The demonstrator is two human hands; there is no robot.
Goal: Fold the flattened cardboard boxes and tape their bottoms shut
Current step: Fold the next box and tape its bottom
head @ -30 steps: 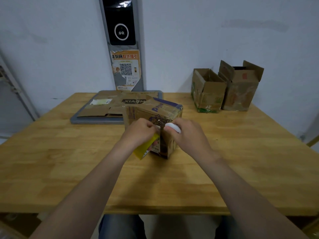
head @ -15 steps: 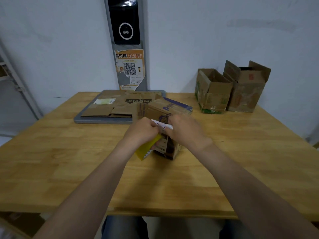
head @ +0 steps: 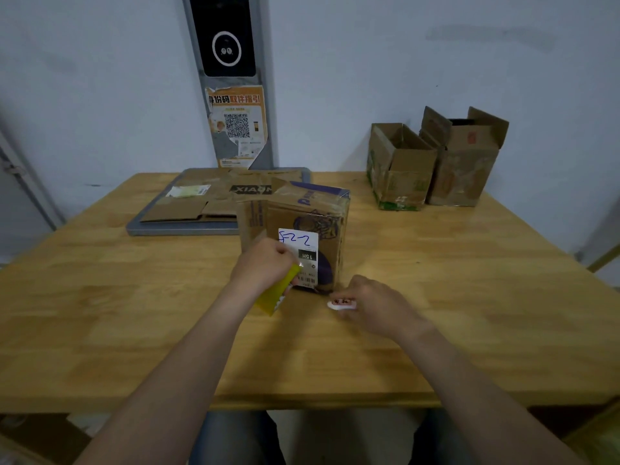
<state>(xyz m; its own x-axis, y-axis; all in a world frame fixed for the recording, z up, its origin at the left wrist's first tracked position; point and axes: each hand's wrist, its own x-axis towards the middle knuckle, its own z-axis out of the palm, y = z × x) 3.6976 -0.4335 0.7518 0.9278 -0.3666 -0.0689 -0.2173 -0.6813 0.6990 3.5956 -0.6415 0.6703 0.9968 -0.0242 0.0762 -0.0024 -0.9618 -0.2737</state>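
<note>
At the left back of the wooden counter (head: 100, 297) lies a flat grey tray (head: 181, 231). On it rest flattened brown cardboard sheets (head: 188, 209), one printed with black lettering. Behind the tray, a grey post on the white wall carries a black panel (head: 228, 35). Below the panel hangs a torn orange-and-white poster with a QR code (head: 236, 125).

Toward the middle, the left hand (head: 265, 263) is clenched round a flat yellow object (head: 276, 292). The object's lower end sticks out below the fist and tilts down toward the counter. The fist is raised in front of the near face of an upright brown cardboard box with purple print (head: 330, 223). This box stands on the counter just in front of the tray, with its top flaps folded over. A white label with blue handwriting (head: 298, 239) is stuck on that near face, and the fist covers its lower left part.

Just right of the box's near bottom corner, the right hand (head: 379, 303) rests on the counter. Its fingers are curled round a small white oval object with red marks (head: 342, 304); what the object is cannot be told.

At the right back, near the wall, a shorter open brown cardboard box (head: 399, 169) and a taller open brown cardboard box (head: 466, 162) stand side by side, touching.
</note>
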